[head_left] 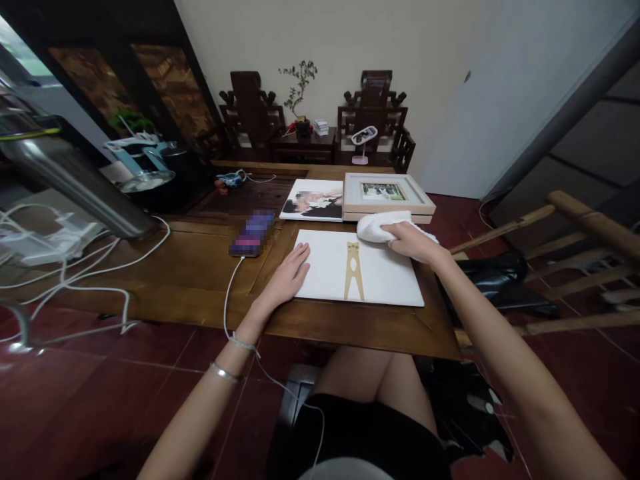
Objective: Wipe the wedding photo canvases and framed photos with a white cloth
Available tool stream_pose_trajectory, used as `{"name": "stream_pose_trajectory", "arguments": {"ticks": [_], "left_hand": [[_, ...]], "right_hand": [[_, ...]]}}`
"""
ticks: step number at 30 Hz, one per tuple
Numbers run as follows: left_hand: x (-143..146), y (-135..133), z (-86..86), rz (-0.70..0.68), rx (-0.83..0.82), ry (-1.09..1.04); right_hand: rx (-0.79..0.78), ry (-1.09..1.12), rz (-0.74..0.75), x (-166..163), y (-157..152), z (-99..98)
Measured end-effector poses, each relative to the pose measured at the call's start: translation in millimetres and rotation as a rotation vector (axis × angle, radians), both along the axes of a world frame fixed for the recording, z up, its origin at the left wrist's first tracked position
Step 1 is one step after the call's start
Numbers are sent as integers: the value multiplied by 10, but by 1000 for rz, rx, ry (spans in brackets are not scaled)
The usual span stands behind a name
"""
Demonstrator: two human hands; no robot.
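**Status: left hand (289, 275) on white board (385, 277), right hand (413, 241) on white cloth (383, 225)**

Far left: white cables (65, 267) trail over the left end of the table (200, 273) and down to the floor. A metal pole (75, 180) slants across that corner.

Mid-table: the phone (253, 233) lies flat, screen up, left of the board. Its charging cable (229, 293) drops over the near edge.

Left hand: palm down, fingers straight and close together, gripping nothing. The fingertips rest on the board's left edge and the heel is on the wood. A bracelet (224, 372) sits on the wrist.

White board: lies flat at the table's near edge, right of centre. A gold stand strut (353, 270) runs down its middle, so this looks like the back face.

Behind it, toward the far edge: a photo print (314, 199) on the left and a framed picture (387, 193) on the right, side by side and touching.

White cloth: bunched at the board's far right corner, against the front of the framed picture.

Right hand: on top of the cloth, fingers curled down over it and pressing it onto the board.

Far right, off the table: a bamboo chair (575, 253).
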State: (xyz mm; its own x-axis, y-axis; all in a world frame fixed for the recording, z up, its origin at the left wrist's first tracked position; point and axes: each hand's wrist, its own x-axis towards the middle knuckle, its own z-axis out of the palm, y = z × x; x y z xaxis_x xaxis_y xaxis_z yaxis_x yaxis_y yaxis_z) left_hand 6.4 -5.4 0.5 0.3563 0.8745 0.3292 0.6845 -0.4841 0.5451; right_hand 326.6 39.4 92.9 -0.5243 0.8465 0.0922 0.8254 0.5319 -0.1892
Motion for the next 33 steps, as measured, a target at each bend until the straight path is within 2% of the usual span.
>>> {"name": "stream_pose_trajectory", "arguments": {"ticks": [3, 5, 9, 14, 16, 18, 20, 23, 30, 33], "left_hand": [[0, -2, 5, 8, -3, -7], [0, -3, 6, 6, -6, -12], [2, -2, -1, -4, -4, -28], [9, 1, -17, 5, 6, -28], [12, 2, -19, 8, 7, -21], [14, 3, -18, 8, 9, -18], [14, 1, -12, 7, 11, -19], [10, -3, 0, -4, 7, -18], [-11, 2, 17, -16, -1, -6], [-9, 0, 20, -19, -6, -15]], "right_hand": [[24, 16, -17, 27, -56, -89], [60, -10, -41, 23, -225, -191], [98, -34, 0, -2, -838, -348], [89, -39, 131, -60, -1711, -326], [72, -33, 151, -77, -1910, -305], [65, -6, 167, -75, -1973, -303], [60, 37, 176, -57, -1909, -315], [44, 76, 168, -34, -1634, -328], [78, 7, 60, -44, -594, -239], [83, -12, 5, -27, -274, -222]]}}
